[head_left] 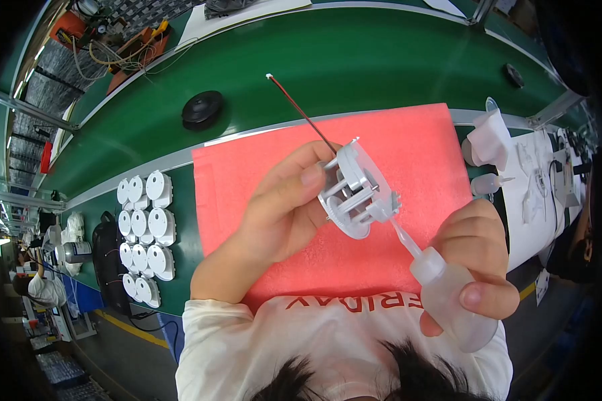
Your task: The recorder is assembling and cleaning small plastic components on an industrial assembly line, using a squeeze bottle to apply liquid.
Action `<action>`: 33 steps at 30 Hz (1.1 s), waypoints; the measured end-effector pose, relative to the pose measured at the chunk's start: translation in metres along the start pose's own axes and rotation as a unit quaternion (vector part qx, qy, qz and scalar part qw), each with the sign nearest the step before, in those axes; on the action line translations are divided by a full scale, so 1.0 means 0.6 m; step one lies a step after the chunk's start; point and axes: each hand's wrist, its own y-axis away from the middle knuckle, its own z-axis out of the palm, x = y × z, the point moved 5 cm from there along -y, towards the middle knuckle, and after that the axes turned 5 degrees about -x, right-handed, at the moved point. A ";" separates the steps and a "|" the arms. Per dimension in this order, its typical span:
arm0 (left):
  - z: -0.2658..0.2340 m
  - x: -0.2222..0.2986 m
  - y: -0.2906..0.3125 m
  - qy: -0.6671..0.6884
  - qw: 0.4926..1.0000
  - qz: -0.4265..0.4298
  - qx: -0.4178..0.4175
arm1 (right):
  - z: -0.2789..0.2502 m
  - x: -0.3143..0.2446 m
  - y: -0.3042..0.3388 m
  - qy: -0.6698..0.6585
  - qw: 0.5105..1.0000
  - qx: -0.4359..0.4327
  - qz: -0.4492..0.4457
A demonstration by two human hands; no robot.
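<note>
My left hand (284, 197) grips a white plastic gear assembly (354, 190) by its edge, tilted above the pink foam mat (247, 167). Metal posts and a toothed wheel show between its two round plates. A thin red and black cable (301, 113) with a small white plug sticks up from it, away from me. My right hand (478, 250) is wrapped round a translucent squeeze bottle (451, 301) with a narrow nozzle. The nozzle's tip points at the assembly's lower right edge; whether it touches cannot be made out.
Rows of white round housings (140, 227) stand on the green table at left, beside a black bag (107, 260). A black round dish (203, 109) lies on the far green surface. Another small squeeze bottle (486, 184) and a white cloth (491, 140) are at right.
</note>
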 end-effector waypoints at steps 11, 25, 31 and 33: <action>0.006 -0.011 0.002 0.130 0.990 -0.034 0.040 | 0.002 0.007 0.000 -0.014 0.999 -0.013 -0.033; 0.012 -0.007 0.002 0.317 0.947 -0.052 -0.019 | 0.006 0.008 -0.002 -0.007 0.999 -0.017 -0.046; 0.007 -0.007 0.002 0.348 0.936 -0.042 -0.038 | 0.005 0.008 0.000 -0.005 0.999 -0.017 -0.040; 0.003 -0.008 0.003 0.352 0.934 -0.040 -0.044 | 0.004 0.006 0.000 -0.003 0.999 -0.020 -0.042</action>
